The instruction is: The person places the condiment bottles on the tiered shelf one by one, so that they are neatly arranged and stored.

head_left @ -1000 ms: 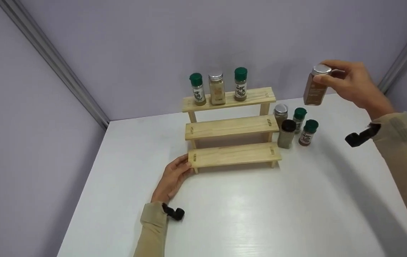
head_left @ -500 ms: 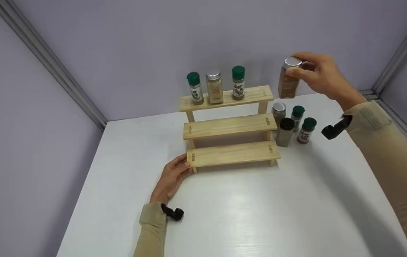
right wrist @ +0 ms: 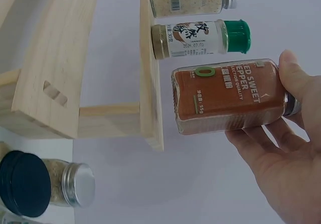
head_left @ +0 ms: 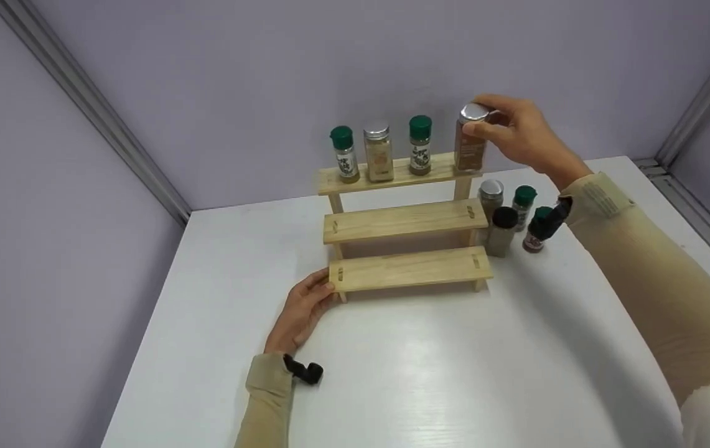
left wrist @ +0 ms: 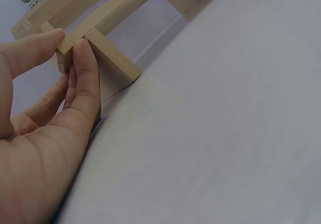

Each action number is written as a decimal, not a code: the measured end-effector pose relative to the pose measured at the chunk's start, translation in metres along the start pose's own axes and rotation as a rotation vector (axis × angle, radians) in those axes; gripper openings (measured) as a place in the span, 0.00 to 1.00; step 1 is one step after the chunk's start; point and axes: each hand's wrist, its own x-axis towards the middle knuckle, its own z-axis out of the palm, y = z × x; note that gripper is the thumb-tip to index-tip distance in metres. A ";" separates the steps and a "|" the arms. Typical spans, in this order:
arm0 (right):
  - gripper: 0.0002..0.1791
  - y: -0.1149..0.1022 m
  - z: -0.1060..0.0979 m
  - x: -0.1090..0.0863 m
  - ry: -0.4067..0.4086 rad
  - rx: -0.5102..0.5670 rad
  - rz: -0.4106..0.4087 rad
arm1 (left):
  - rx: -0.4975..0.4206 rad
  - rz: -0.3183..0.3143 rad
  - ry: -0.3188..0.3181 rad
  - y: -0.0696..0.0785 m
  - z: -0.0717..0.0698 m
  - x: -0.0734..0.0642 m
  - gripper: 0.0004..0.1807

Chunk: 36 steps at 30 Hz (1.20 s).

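Note:
My right hand (head_left: 526,134) pinches a square glass spice jar (head_left: 470,148) of red-brown powder near its silver lid. In the right wrist view this jar (right wrist: 228,98), labelled red sweet pepper, is upright to the rack, with a small gap between its base and the top shelf's right end. My left hand (head_left: 302,308) holds the left end of the lowest shelf of the three-tier wooden rack (head_left: 407,270), thumb and fingers about the corner (left wrist: 65,56). Along the top shelf stand a green-capped bottle (head_left: 345,155), a silver-lidded jar (head_left: 379,154) and another green-capped bottle (head_left: 420,146).
Right of the rack, on the white table (head_left: 392,373), stand a silver-lidded jar (head_left: 491,193), a black-lidded jar (head_left: 502,233) and two green-capped bottles, one (head_left: 523,205) behind the other (head_left: 535,239). A wall (head_left: 255,93) rises behind the rack.
My right hand has carried the red-brown jar leftward from the right of the rack to the right end of the top shelf. My left hand has stayed at the lowest shelf.

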 end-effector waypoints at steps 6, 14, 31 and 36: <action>0.30 0.001 0.012 0.011 -0.044 0.014 -0.008 | -0.003 0.004 0.003 0.000 0.002 -0.001 0.30; 0.30 -0.003 0.020 0.014 -0.040 0.038 0.010 | 0.021 -0.001 -0.010 -0.001 0.001 0.000 0.30; 0.36 -0.002 0.018 0.010 -0.081 0.106 0.088 | 0.020 -0.014 -0.023 -0.005 -0.001 0.002 0.32; 0.39 -0.003 0.005 0.001 -0.057 0.116 0.069 | 0.026 -0.008 -0.011 -0.001 -0.003 0.001 0.31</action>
